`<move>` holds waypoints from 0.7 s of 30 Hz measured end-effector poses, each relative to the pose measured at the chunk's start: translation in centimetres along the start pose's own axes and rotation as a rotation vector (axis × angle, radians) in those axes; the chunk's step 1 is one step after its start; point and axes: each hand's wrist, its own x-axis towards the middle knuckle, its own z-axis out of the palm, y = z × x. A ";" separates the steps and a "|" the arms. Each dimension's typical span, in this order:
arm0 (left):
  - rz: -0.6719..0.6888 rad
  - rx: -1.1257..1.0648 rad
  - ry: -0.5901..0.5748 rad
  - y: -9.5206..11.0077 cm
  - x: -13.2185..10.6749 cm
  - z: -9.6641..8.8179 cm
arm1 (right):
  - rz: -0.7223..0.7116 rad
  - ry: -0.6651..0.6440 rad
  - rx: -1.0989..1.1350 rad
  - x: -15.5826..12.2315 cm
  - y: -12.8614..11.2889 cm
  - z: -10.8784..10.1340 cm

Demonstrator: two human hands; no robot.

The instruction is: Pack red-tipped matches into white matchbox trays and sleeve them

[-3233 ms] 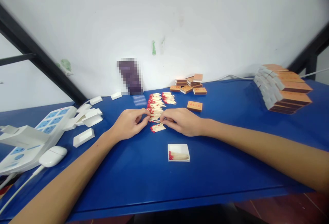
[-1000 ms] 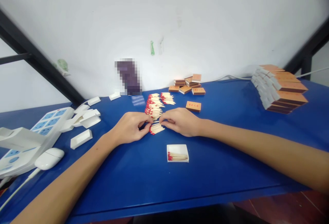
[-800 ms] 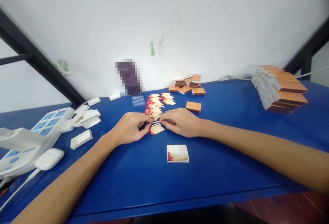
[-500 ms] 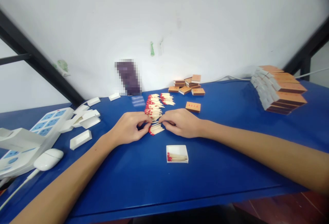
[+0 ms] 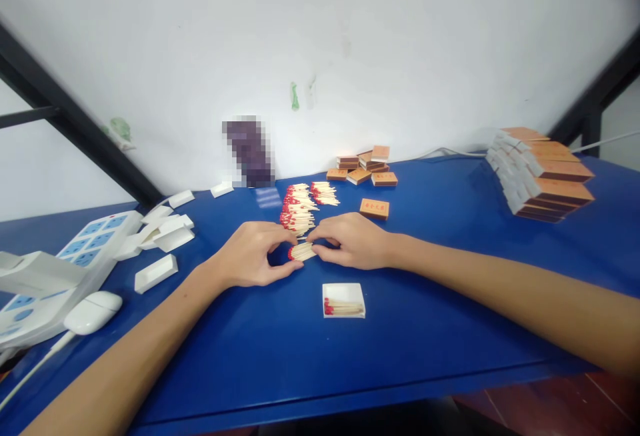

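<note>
A small row of red-headed matches [image 5: 303, 252] lies on the blue table between my two hands. Around its red-head end, my left hand [image 5: 253, 254] curves, index finger above and thumb below, both against the matches. At the plain stick ends, my right hand [image 5: 350, 241] has its thumb and index finger on the same row. Just behind sits a larger pile of loose matches [image 5: 299, 209], close to my fingertips. Nearer to me lies a white matchbox tray [image 5: 341, 291], with several matches along its near side.
Behind my right hand is an orange matchbox [image 5: 375, 209], with a heap of matchboxes [image 5: 372, 161] by the wall. More are stacked [image 5: 560, 183] at right. White trays [image 5: 157, 273], a power strip [image 5: 95, 243] and a white earphone case [image 5: 93, 312] occupy the left.
My left thumb has come down and towards me, opening the gap to the index finger so that it spans the small row. My right fingers have moved slightly onto the stick ends.
</note>
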 end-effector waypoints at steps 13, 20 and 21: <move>-0.018 -0.023 0.008 0.0 0.0 0.2 | 0.006 -0.010 -0.017 0.0 0.0 -0.1; -0.042 -0.057 0.003 0.1 0.0 0.5 | 0.018 -0.013 0.002 0.1 0.1 0.1; -0.043 -0.057 0.002 0.1 0.0 0.6 | 0.016 -0.015 0.008 0.1 0.2 0.1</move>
